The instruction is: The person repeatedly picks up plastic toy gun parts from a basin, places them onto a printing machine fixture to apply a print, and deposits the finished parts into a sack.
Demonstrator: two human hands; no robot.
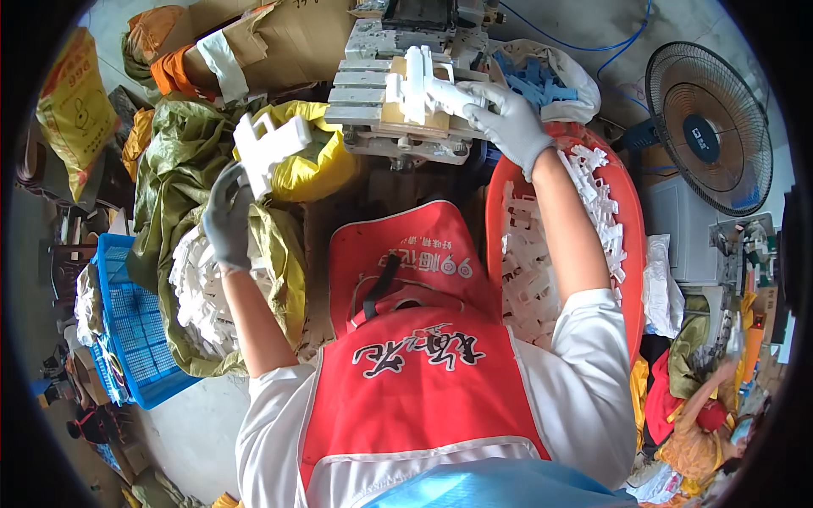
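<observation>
My left hand [229, 222], in a grey glove, is raised over the left-hand sack. Its fingers close on the lower end of a white plastic toy gun piece [273, 151]. My right hand [511, 123], also gloved, reaches forward to the machine bed. There its fingers grip the near right end of another white toy gun piece [417, 85]. That piece lies on a tan block [391, 114] fixed on the slatted metal bed [351, 96]. Part of the right hand's grip is hidden behind the glove.
An olive sack [203, 279] of white pieces stands left, beside a blue basket [140, 339] and a yellow sack [318, 169]. A red tub [628, 220] of white parts lies under my right arm. A sack of blue pieces [538, 80] and a fan [703, 135] stand right.
</observation>
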